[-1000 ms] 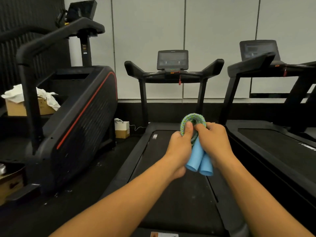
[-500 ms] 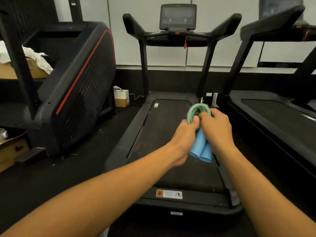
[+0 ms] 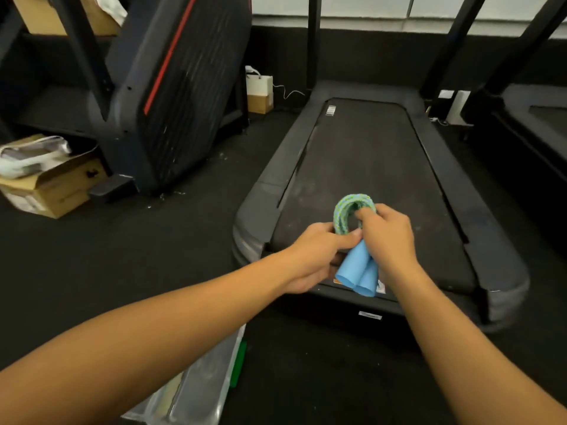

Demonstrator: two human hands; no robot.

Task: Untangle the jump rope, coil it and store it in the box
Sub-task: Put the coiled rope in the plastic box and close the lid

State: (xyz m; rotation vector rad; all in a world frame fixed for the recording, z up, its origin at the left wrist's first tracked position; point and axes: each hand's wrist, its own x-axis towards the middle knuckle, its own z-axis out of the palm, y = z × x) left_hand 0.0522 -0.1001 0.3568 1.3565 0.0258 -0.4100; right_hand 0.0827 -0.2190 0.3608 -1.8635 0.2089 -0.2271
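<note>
Two bare forearms are seen reaching forward from the lower edge of the view. Below the left forearm, nearest the camera, a clear plastic box point(image 3: 196, 391) with a green clip on its side is partly shown on the black floor point(image 3: 129, 265); its contents cannot be made out.

Held between both hands, above the near end of a treadmill point(image 3: 365, 167), is the jump rope point(image 3: 349, 213): green-and-blue braided cord gathered into a small coil, with two light blue handles point(image 3: 357, 271) laid side by side and pointing down toward the camera. The left hand point(image 3: 313, 256) is closed at the junction of coil and handles, its thumb pressed across the cord; its other fingers are tucked beneath and mostly hidden. The right hand point(image 3: 388, 237) is closed on the right side of the bundle, with fingers point(image 3: 365, 213) curled into the loop of the coil.

Beyond the fingers, the treadmill belt is seen running away toward dark uprights. Left of the fingers, a large slanted black machine point(image 3: 171, 87) with a red stripe is recorded, and at its foot an open cardboard box point(image 3: 52, 187) holding pale wrapping. Further off, just left of the treadmill's far end, a small white and brown carton point(image 3: 260, 95) is noted.
</note>
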